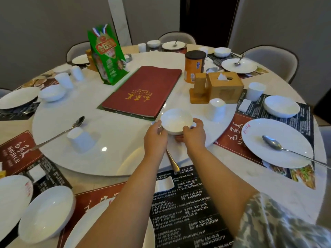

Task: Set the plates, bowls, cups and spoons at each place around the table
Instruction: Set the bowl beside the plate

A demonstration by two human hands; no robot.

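On the turntable [107,158], the menu [143,92] lies at centre, bag [105,56] at eleven o'clock, tissue box [225,85] at two, bowl [176,120] at five.

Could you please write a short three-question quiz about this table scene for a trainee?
1. True or false: both hands hold the small white bowl.
2. Where does the spoon at the right-side place lie? A) on the plate B) in a cup C) on the red menu
3. Fill in: the upside-down cup near the left stands on the white ____.

Key: 1 true, the left hand and right hand grip its sides. 2 A. 3 turntable.
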